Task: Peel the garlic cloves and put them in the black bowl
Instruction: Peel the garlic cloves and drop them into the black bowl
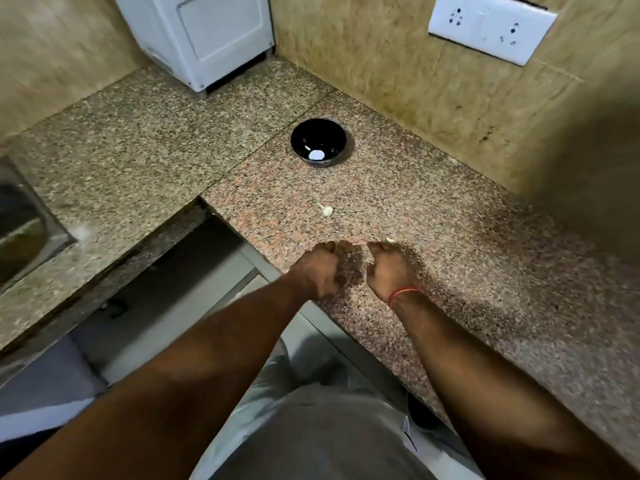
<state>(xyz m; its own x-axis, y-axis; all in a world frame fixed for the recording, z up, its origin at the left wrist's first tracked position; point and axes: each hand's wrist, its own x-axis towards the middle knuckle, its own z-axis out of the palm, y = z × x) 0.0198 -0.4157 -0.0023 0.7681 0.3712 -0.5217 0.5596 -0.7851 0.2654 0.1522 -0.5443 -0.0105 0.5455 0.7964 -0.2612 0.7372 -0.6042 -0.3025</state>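
Both hands sit low over the near part of the speckled pink-brown granite desk (450, 271), close together but not touching. Left hand (320, 271) is curled into a loose fist; whether it hides a clove or skin I cannot tell. Right hand (389, 268), w/ a red thread band (403, 294) at the wrist, has fingers curled inward too, and a small pale garlic piece (390, 240) shows right at its fingertips, seemingly pinched, tho blur makes that uncertain. Judging by the pose, the 2 hands are working a clove between them to strip skin, kept near the body for control.

Just beyond the hands lies 1 small unpeeled-looking garlic clove with a thin stem tail (327, 210), alone on the desk, probably next in line. Farther off sits the round glossy black bowl (318, 142); something white shows at its bottom, maybe 1 peeled clove, maybe a light reflection, can't say which.

Around: white boxy appliance (197, 36) at the far left corner, white wall socket plate (491, 27) on the far right tiled wall, steel sink (24, 223) at the left edge. The path from hands to bowl looks open; only the loose clove lies btw them, slightly off the direct line, so it shouldn't get in the way.
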